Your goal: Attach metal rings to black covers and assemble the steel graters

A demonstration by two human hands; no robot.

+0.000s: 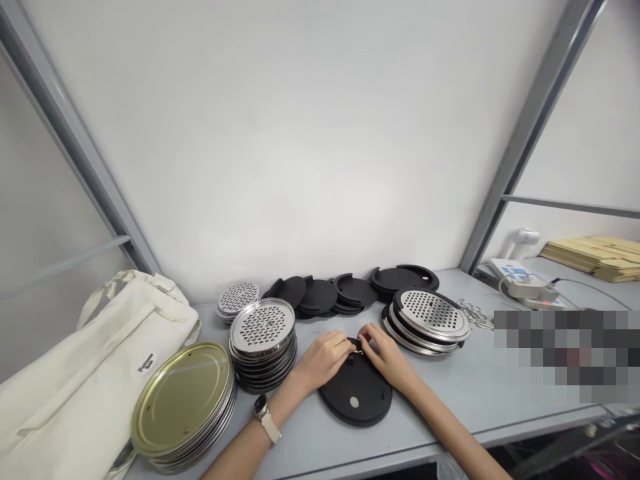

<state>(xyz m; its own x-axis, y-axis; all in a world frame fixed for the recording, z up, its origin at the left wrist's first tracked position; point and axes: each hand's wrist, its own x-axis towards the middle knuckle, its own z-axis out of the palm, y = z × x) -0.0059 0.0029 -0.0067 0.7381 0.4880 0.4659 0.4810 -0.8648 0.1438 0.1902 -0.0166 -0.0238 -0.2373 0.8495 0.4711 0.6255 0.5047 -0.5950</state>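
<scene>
A round black plate (364,387) lies flat on the table in front of me, with a pale round spot near its front edge. At its far edge, my left hand (326,357) comes in from the left with the fingers pinched together. My right hand (384,353) meets it from the other side, its fingertips also closed on the rim. A small shiny metal piece (358,351) shows between the fingertips; its kind is too small to tell. A watch (267,419) is on my left wrist.
Perforated metal grater discs (265,325) are stacked to the left, beside gold-coloured round lids (183,397) and a cream bag (95,373). Black round holders (320,295) line the wall. Another stack of perforated discs (434,313) and metal wire hooks (476,313) lie right.
</scene>
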